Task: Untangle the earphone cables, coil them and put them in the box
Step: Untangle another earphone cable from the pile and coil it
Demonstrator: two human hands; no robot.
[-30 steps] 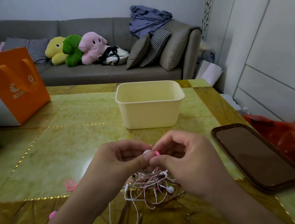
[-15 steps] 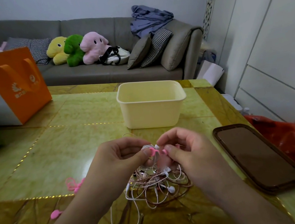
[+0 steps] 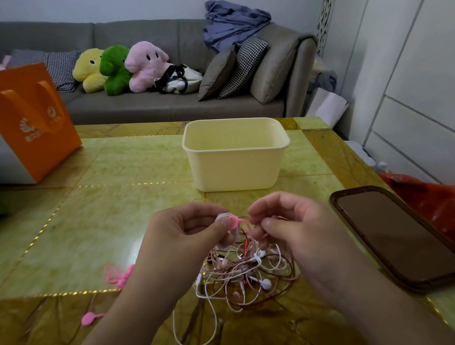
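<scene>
A tangle of earphone cables (image 3: 243, 275), white, pinkish and brownish strands knotted together with several earbuds showing, is seen lying on the tabletop (image 3: 87, 221) near its near edge, between the two forearms, with one pale loop trailing toward that edge. A small coiled bundle (image 3: 226, 231) is held raised just above the heap. It is pinched by the left hand (image 3: 184, 237), thumb curled against it and the other fingers folded behind. A pink silicone tie (image 3: 240, 223) arches from that bundle across to the right hand (image 3: 290, 230), whose thumb and forefinger are closed together on it or on a strand beside it; which of the two cannot be told.

The step in hand is judged to be the securing of one coiled earphone with the tie, while most of the cables are not yet untangled. The next move appears to call for the tie to be drawn round the coil and fastened without the coil being let slip, after which the bundle would be carried to the box (image 3: 236, 153).

The cream box stands open farther back on the tabletop, toward the far edge, well apart from the hands; nothing can be seen inside it from this angle. The path to it is not blocked. More pink ties (image 3: 117, 274) lie toward the left of the heap, and a further one (image 3: 90, 318) nearer the near edge. A phone (image 3: 399, 236) lies face up by the right edge, and an orange paper bag (image 3: 23, 119) stands at the far left corner. A sofa with soft toys is seen beyond the table.
</scene>
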